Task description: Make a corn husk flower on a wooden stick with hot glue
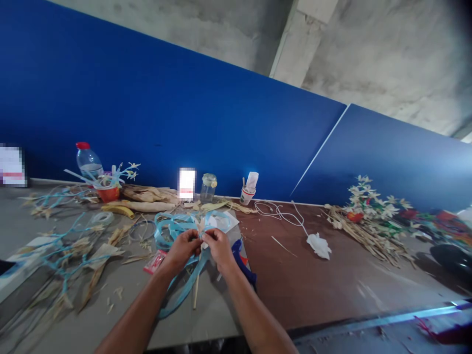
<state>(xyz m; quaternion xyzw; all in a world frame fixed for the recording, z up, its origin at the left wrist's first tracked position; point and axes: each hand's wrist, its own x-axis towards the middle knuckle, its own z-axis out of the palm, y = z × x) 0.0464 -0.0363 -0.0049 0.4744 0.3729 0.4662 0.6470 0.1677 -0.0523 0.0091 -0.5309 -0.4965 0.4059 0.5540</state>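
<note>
Both hands meet over the grey part of the table. My left hand (pixel 186 247) is closed in a pinch on a pale husk piece (pixel 201 227), whose tip sticks up between the fingers. From the other side my right hand (pixel 217 246) pinches the same piece, thumb and forefinger pressed together. Below them a thin stick (pixel 195 292) points down; its upper end is hidden, so I cannot tell if it joins the husk. Loops of light blue ribbon (pixel 167 231) lie behind the hands, and one strand curves beneath them. A dark blue tool (pixel 243 268), partly covered, lies beside my right wrist.
Blue-stemmed husk flowers (pixel 66 265) spread over the left side. Behind stand a red cup (pixel 107 192), a red-capped bottle (pixel 87 160), a glass jar (pixel 208 188) and a paper cup (pixel 247 194). A white cord (pixel 280 215), crumpled tissue (pixel 319 246) and dried stalks (pixel 365 236) lie rightward.
</note>
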